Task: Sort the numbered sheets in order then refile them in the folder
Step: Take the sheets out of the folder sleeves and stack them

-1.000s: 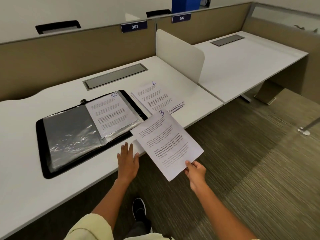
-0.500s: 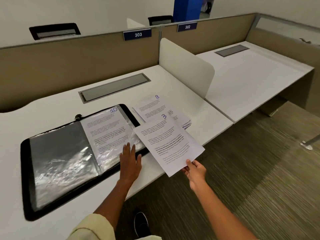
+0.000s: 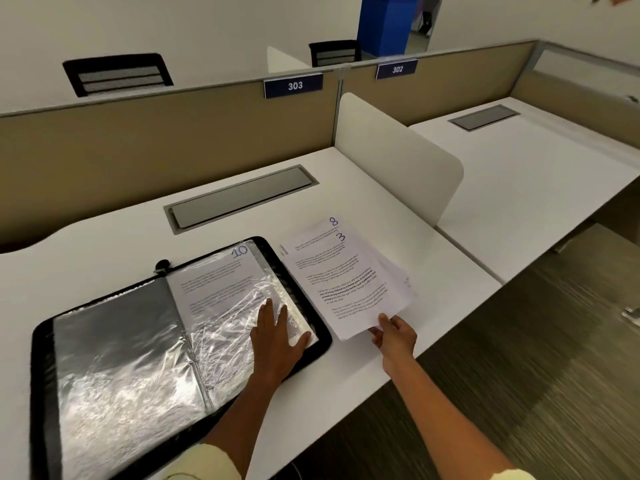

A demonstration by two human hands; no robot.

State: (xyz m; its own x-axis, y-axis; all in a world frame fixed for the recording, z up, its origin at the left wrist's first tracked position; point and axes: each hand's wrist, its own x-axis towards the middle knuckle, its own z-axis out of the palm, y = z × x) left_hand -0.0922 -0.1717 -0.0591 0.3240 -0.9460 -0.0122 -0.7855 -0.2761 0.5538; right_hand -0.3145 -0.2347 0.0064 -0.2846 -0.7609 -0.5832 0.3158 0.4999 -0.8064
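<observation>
Right hand (image 3: 393, 336) is pinching the near corner of sheet 3 (image 3: 349, 289) between thumb and fingers, and the sheet is lying over the pile (image 3: 391, 268) just beyond this hand. At the far edge of the pile, sheet 8 (image 3: 320, 228) is showing from under sheet 3. I cannot tell if sheet 3 is resting fully on the pile or is a little above it.

Left hand (image 3: 275, 336) is lying flat, with straight fingers slightly spread, on the right page of the open folder (image 3: 45, 341), and it is holding nothing. Under its fingers a clear sleeve (image 3: 221, 296) is covering sheet 10 (image 3: 214, 278), whose number is showing at the far corner. To the left of this hand the other sleeve page is looking grey and shiny.

Both hands are working on the desk (image 3: 104, 244). Beyond the right hand a white divider (image 3: 398, 157) is standing upright, and beyond the left hand a grey cable flap (image 3: 239, 197) is sitting in the desk.
</observation>
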